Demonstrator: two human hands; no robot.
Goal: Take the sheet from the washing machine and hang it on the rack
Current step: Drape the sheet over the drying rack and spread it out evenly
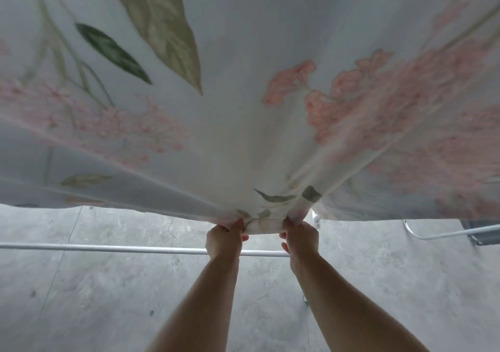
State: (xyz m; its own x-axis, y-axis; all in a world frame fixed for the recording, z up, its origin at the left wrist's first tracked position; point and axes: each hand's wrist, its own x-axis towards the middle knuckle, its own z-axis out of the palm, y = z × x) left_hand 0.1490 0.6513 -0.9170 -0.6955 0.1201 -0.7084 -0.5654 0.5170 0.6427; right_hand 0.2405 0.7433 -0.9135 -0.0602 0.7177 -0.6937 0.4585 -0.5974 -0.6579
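Head view: the left hand [224, 239] and right hand [300, 239], close together, clench their fingers [290, 223] on the floral sheet's [243, 108] near hem. The sheet stretches taut, far beyond the white rack rail [108, 248], likely to spread it evenly.

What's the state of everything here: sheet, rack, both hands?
sheet: spread wide and taut, near edge bunched between the two hands; can't tell if it rests on the rack yet.
left hand: grips the sheet's edge.
right hand: grips the same edge, close beside the left hand.
rack: near white bar bare, passing behind the forearms.
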